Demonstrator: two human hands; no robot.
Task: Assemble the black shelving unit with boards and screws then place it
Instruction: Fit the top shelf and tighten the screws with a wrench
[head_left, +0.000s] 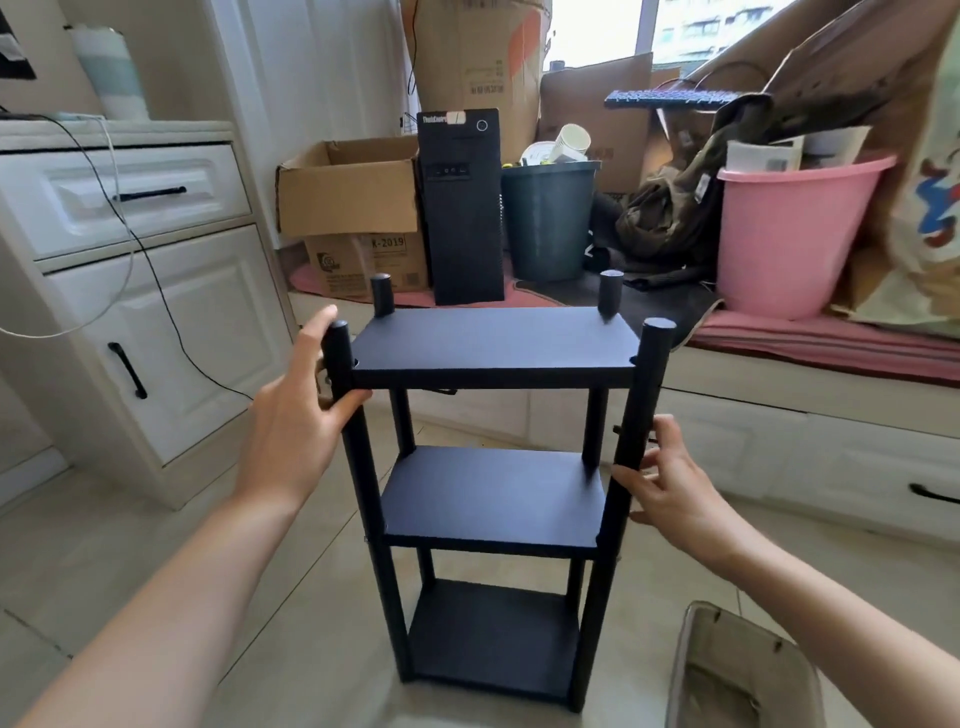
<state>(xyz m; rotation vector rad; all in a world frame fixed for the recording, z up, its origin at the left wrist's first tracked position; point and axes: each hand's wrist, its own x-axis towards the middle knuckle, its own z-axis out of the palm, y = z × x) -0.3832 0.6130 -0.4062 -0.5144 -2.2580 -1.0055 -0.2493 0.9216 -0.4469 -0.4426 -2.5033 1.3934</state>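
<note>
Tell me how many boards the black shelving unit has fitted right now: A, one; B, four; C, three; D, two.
C: the black shelving unit shows a top board, a middle board and a bottom board between its posts, while the left hand and right hand grip the front posts.

- My left hand (296, 410) covers part of the shelving unit's (493, 499) front-left post.
- The grey basket (737, 670) is cut off by the bottom edge.
- The rear posts blur at their tops.

Head view, forward and down, close above hands and shelving unit (493, 499).
</note>
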